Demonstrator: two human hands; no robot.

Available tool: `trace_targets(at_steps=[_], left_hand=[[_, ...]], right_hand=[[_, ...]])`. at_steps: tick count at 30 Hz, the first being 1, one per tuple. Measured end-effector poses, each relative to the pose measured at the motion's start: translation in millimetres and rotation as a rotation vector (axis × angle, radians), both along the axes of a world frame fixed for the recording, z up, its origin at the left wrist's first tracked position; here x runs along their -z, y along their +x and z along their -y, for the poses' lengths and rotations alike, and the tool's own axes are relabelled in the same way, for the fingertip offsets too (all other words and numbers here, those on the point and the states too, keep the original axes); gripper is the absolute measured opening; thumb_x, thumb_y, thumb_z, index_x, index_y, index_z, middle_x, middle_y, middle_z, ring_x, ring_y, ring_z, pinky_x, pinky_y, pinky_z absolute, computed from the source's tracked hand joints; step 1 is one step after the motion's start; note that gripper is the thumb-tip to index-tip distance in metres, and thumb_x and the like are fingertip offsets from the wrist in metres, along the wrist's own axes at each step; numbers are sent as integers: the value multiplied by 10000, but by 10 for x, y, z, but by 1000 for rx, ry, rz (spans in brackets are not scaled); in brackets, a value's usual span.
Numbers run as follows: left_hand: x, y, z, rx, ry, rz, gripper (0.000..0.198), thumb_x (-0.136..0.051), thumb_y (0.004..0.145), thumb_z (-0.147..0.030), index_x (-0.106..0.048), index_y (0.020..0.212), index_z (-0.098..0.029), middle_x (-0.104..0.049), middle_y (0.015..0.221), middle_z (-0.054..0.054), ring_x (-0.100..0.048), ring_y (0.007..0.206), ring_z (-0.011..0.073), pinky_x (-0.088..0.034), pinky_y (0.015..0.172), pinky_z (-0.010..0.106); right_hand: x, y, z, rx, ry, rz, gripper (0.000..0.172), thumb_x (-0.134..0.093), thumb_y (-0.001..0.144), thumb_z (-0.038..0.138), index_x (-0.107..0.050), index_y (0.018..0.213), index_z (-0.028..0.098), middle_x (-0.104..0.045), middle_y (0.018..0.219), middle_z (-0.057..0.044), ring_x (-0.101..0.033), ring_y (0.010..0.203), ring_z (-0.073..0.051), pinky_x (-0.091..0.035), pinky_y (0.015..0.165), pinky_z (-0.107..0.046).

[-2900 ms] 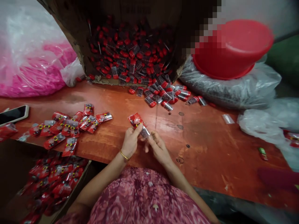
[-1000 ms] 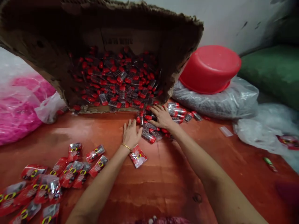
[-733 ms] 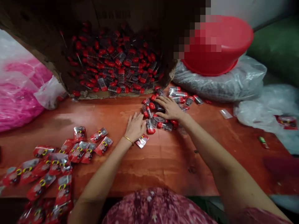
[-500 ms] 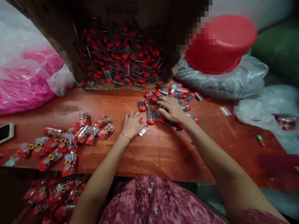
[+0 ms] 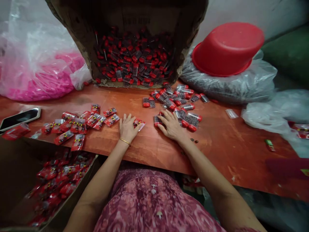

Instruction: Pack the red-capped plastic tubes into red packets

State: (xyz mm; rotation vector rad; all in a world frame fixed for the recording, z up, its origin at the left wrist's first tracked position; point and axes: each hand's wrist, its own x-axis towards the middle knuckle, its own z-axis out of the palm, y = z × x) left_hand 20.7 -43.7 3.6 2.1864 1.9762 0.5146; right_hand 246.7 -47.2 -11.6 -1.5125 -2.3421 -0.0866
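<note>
My left hand lies flat on the red-brown table, fingers stretched out, their tips resting on a red printed packet. My right hand rests palm down with spread, slightly curved fingers on the near edge of a scatter of small clear containers with red caps. Many more of these containers fill a tipped cardboard box at the back. A heap of filled red packets lies left of my left hand.
A phone lies at the table's left edge. An open box of red packets stands below it. A pink-filled plastic bag sits back left. A red basin rests upside down on a grey bag; clear bags lie at the right.
Both hands let go of the packet they were working on, reached to the box mouth, then drew back toward me. My right hand raked containers closer; my left slid the packet along.
</note>
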Motion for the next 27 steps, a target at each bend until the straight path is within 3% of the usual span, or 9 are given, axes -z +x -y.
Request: trace_targets(at_steps=[4,11,14,17,19,21,23,25,27], left_hand=[[-60,1,14,-8,-88,-29,390,-548,778,-504,-669,1050,-253,-587,1258,61,-443,1231,308,-359,988,460],[-74,16,-45,-49,-125,-43,309,-504,830,-411,-690,1026,-261,-574,1280,48,-450,1230,306,-354,982,464],[-78,8,-28,-11,-124,-33,364,-451,858,-408,-685,1052,-208,-561,1290,90,-436,1239,334,-345,979,488],[-45,-12,-14,12,-68,-23,399,-406,880,-382,-671,1078,-159,-551,1292,131,-414,1256,348,-329,985,512],[-5,-25,-37,-9,-10,-12,371,-439,864,-368,-681,1054,-160,-572,1264,134,-423,1247,354,-330,985,518],[33,-27,-75,9,36,8,361,-456,850,-368,-686,1037,-162,-597,1229,137,-455,1209,363,-348,960,532],[55,-21,-102,19,62,38,343,-469,839,-370,-690,1016,-176,-622,1193,126,-472,1183,363,-350,946,547],[58,-11,-108,11,74,59,333,-485,831,-366,-688,1007,-170,-637,1165,117,-479,1166,364,-349,938,562],[49,-4,-98,5,74,61,341,-489,829,-365,-682,1013,-152,-639,1155,113,-476,1157,369,-351,929,569]], right_hand=[[62,-25,91,30,40,-85,425,-392,890,430,-576,1165,163,-469,1348,-152,-324,1315,-288,-240,1051,-493],[92,-38,35,11,31,-117,429,-406,884,439,-586,1146,150,-476,1340,-154,-335,1308,-282,-256,1055,-478],[-23,-99,43,33,19,-101,439,-416,879,443,-586,1145,139,-486,1333,-161,-347,1301,-282,-254,1061,-483],[-229,-25,247,89,51,-44,429,-383,892,438,-580,1155,162,-481,1351,-131,-322,1324,-266,-181,1096,-498],[-302,164,548,287,145,-40,413,-352,902,437,-555,1191,222,-447,1387,-86,-256,1359,-260,-101,1109,-533],[-251,424,967,738,275,-121,458,-327,899,444,-512,1236,195,-407,1403,-131,-212,1369,-310,-84,1074,-612],[-78,690,1399,1159,313,-237,534,-291,896,436,-437,1299,118,-354,1408,-221,-203,1358,-374,-129,1005,-693],[153,909,1707,1314,208,-337,579,-304,873,458,-449,1279,72,-389,1356,-282,-257,1320,-422,-191,933,-739],[362,1050,1824,1268,102,-362,541,-330,855,452,-500,1232,103,-439,1323,-263,-300,1299,-418,-156,929,-759]])
